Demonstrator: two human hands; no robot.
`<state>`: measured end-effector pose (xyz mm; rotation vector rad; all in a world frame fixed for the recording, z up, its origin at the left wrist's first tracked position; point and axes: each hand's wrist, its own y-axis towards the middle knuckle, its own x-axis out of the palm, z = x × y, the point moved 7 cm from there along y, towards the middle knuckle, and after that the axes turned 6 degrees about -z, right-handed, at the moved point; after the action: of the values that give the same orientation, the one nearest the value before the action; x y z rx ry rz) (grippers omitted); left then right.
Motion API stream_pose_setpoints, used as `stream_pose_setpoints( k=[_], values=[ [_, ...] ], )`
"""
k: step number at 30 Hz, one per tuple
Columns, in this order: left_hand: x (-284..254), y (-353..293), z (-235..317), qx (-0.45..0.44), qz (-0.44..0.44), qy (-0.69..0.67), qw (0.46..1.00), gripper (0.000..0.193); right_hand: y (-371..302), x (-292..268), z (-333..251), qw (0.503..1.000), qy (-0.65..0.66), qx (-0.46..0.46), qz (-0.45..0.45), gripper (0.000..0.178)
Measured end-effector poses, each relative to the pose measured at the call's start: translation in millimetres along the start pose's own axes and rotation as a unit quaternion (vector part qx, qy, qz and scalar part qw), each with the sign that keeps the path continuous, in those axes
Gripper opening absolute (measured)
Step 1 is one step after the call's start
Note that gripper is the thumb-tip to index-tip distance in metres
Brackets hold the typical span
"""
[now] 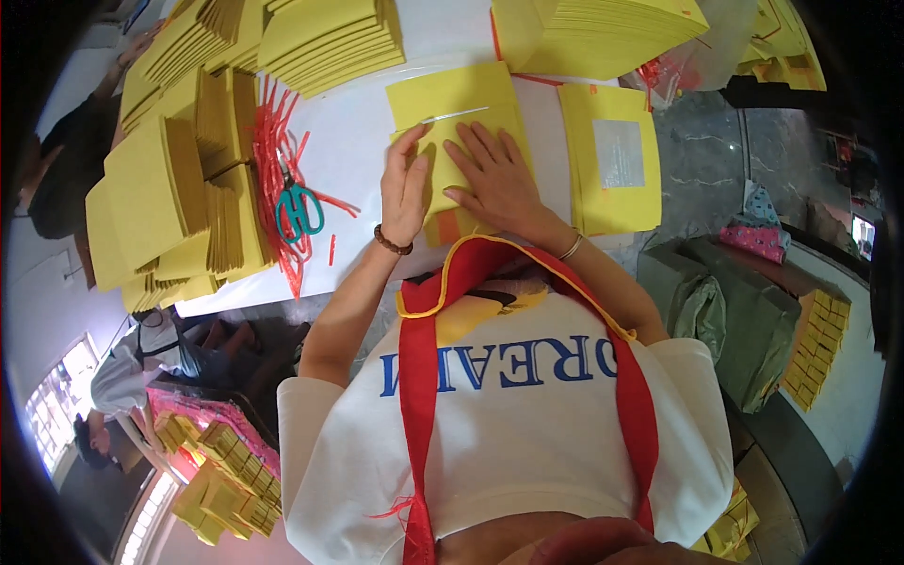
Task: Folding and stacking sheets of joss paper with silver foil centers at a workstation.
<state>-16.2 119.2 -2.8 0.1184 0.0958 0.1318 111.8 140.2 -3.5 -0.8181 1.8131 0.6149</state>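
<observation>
My right hand (494, 179) lies flat, fingers spread, on a yellow paper packet (454, 87) in front of me on the table. My left hand (405, 184) rests along the packet's left edge, its fingers stretched out and thumb apart, gripping nothing that I can see. Across the packet above both hands runs a thin white strip (456, 115). An orange patch (448, 226) shows at its near end, close to my apron. To the left, green-handled scissors (299, 213) lie on a bundle of red plastic strips (273, 132).
Stacks of yellow paper (146, 193) crowd the table's left side, with more stacks (330, 42) at the back. At right lies a yellow packet with a pale label (619, 153). A clear plastic bag (692, 47) sits back right. Another person (137, 363) is at lower left.
</observation>
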Motion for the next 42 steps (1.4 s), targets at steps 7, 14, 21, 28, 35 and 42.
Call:
stream_pose_setpoints(
  k=[7,14,21,28,35,42],
  values=[
    [28.8,-40.3,39.1,0.14,-0.178,0.442,0.868,0.051,-0.6,3.5,0.4,0.998,-0.059,-0.002,0.021,0.059],
    [49.4,-45.0,37.1,0.177,-0.178,0.577,0.777,0.058,-9.0,0.5,50.0,0.838,0.54,0.044,0.064,0.063],
    [47.6,-24.3,16.5,0.193,-0.168,0.617,0.745,0.04,-26.7,-39.5,78.0,0.765,0.614,0.101,0.167,0.048],
    [-58.2,-3.8,83.5,0.297,0.074,0.442,0.843,0.038,-80.9,-16.2,109.1,0.697,0.627,0.233,0.258,0.034],
    [-123.4,6.0,-8.3,0.189,0.014,0.643,0.742,0.039,-77.1,-8.3,93.8,0.721,0.603,0.247,0.235,0.03],
    [-111.9,9.5,-14.4,0.143,-0.054,0.663,0.733,0.031,-80.7,-1.1,92.8,0.721,0.592,0.282,0.224,0.028]
  ],
)
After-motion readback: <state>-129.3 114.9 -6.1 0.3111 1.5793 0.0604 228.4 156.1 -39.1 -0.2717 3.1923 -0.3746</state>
